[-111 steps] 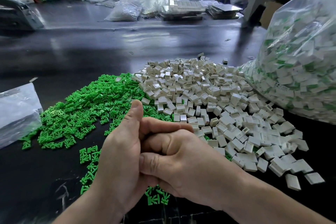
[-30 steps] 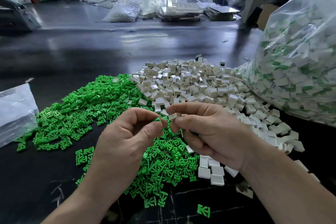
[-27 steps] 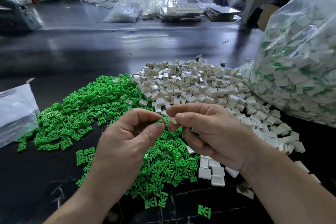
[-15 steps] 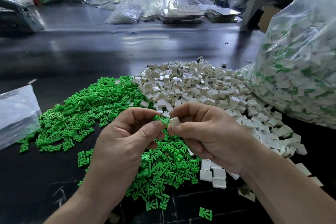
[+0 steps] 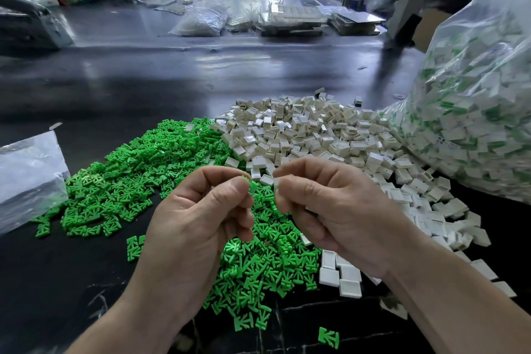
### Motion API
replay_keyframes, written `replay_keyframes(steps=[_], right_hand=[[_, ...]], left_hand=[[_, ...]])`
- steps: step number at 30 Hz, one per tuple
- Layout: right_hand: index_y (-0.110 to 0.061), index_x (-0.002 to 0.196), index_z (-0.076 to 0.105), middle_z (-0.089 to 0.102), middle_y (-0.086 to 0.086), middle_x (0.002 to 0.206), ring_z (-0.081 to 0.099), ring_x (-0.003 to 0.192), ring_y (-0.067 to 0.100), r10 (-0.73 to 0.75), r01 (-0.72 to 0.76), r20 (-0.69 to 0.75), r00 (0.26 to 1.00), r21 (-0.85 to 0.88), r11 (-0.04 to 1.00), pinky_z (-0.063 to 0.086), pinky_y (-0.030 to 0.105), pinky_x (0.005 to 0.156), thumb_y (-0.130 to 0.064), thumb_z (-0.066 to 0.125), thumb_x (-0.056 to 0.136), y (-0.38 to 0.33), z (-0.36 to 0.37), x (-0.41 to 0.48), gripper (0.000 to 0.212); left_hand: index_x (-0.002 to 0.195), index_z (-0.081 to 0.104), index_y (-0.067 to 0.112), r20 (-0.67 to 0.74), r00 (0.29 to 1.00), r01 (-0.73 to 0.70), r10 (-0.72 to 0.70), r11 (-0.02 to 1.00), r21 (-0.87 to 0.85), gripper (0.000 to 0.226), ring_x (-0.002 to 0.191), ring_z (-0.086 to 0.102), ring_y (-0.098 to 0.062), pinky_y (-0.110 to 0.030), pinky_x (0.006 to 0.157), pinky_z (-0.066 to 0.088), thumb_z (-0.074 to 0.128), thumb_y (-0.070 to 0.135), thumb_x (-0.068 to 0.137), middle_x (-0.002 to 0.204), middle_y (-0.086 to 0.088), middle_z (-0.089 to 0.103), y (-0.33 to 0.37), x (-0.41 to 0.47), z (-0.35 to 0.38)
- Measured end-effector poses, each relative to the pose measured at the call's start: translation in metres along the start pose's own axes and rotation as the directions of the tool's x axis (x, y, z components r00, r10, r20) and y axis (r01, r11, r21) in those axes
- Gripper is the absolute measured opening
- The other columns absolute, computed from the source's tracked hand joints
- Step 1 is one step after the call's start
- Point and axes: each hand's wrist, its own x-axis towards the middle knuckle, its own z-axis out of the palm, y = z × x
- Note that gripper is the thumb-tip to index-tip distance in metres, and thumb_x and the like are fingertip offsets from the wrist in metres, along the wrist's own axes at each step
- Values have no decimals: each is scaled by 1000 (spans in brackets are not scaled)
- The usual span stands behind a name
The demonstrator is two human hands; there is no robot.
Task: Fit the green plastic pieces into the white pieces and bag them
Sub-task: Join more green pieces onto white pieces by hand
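Green forked pc (image 5: 253,186), white square pc (image 5: 276,182), pinched

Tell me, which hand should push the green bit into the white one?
Probably the left. The left hand pinches the green piece at its fingertips, just beside the white piece that the right hand pinches, with a small gap between.

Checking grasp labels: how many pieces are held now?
2: green piece pinched in left hand, white piece in right hand. Palms may hide more.
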Motion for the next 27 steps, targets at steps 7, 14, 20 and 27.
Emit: replay_keyframes(steps=[7,14,20,27], right_hand=[[-24,90,78,62,0,67,42,43,9,44,-47,-47,998,-65,997,30,17,38,-29,76,85,0,5,-1,8],[-24,94,77,67,3,75,42,42,8,23,-23,6,1000,-57,998,30,17,36,-25,63,95,1,14,-3,14],[-21,91,75,62,-1,69,40,42,7,8,-11,-52,999,-60,998,30,17,36,-21,63,98,0,16,-4,14],[-22,89,73,62,-3,68,40,43,6,-85,79,-68,994,-90,993,31,16,37,-23,62,98,2,20,-5,15]], left_hand=[[73,70,17,5,998,56,-56,998,-31,10,55,67,-24,-28,43,51,63,9,75,75,-22,71,-2,1,0],[74,70,19,-13,999,-38,39,997,64,7,57,63,-20,-25,46,49,65,18,80,73,-14,69,-4,1,-1],[75,71,23,-16,998,-50,52,991,122,7,59,62,-21,-27,49,50,66,23,80,75,-13,70,-4,-1,0],[77,71,20,-8,998,-57,59,986,156,8,61,63,-23,-27,51,51,66,26,79,78,-16,70,-3,-3,1]])
